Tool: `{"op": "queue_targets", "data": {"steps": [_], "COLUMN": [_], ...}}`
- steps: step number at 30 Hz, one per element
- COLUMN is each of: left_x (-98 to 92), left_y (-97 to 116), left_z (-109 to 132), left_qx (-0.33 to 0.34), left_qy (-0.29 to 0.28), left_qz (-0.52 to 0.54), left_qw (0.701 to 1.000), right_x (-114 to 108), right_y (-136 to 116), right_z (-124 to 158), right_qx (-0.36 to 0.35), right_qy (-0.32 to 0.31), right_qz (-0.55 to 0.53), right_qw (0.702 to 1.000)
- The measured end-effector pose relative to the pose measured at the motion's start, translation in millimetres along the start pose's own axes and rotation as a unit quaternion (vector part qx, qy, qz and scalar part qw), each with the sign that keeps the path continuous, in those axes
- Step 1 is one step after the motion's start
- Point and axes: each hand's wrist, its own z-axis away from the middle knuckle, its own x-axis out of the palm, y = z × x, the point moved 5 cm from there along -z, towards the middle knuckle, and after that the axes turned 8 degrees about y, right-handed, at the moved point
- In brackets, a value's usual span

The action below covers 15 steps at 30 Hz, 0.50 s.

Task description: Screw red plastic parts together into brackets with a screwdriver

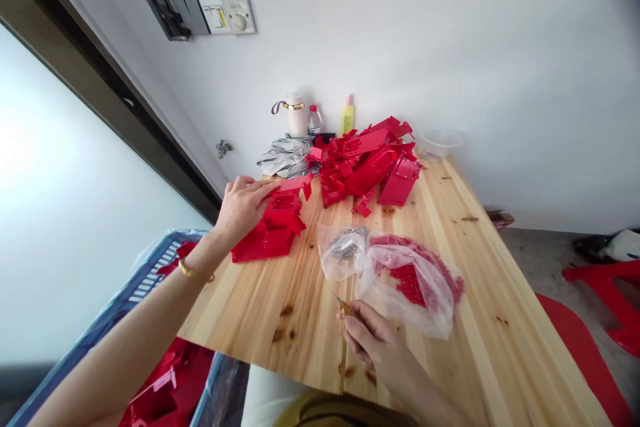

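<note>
My left hand is at the left side of the table, its fingers closed on the near end of a flat red plastic part. Below that part lie more red plastic pieces. My right hand, near the table's front edge, grips a small screwdriver by its amber handle, the thin metal tip pointing up and left. Just beyond it are a clear bag of small metal screws and a larger clear bag of tiny red pieces.
A heap of red plastic parts covers the table's back. Behind it stand a white cup, a small bottle and a yellow tube. Left of the table, a blue crate holds red parts. A red stool is at right.
</note>
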Motion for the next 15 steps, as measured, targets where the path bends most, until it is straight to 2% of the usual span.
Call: {"op": "queue_targets", "data": {"steps": [2,5,7,9,10,12,13,15], "left_x": [17.8,39.0,44.4,41.6,38.0,30.9,29.7,35.3], "left_y": [-23,-42,-46,-40,-29,9,37,103], "left_z": [-6,0,7,11,13,17,20,30], "left_qx": [0.023,0.046,0.047,0.039,0.035,0.040,0.051,0.089], "left_qy": [-0.049,-0.096,-0.108,-0.086,-0.062,-0.014,-0.001,-0.010], "left_qz": [-0.028,-0.055,-0.060,-0.057,-0.049,-0.004,0.037,0.161], "left_qw": [0.998,0.993,0.991,0.994,0.996,0.999,0.998,0.983], "right_x": [-4,-11,-21,-33,-40,-54,-62,-77], "right_y": [-4,-10,-12,-10,-8,-1,3,13], "right_z": [3,12,18,25,28,34,36,38], "right_qx": [-0.044,-0.076,-0.074,-0.071,-0.072,-0.071,-0.067,-0.054], "right_qy": [0.015,0.023,0.044,0.067,0.078,0.103,0.116,0.152], "right_qz": [0.041,0.100,0.114,0.114,0.109,0.084,0.063,0.011], "right_qw": [0.998,0.992,0.990,0.989,0.988,0.989,0.989,0.987]}}
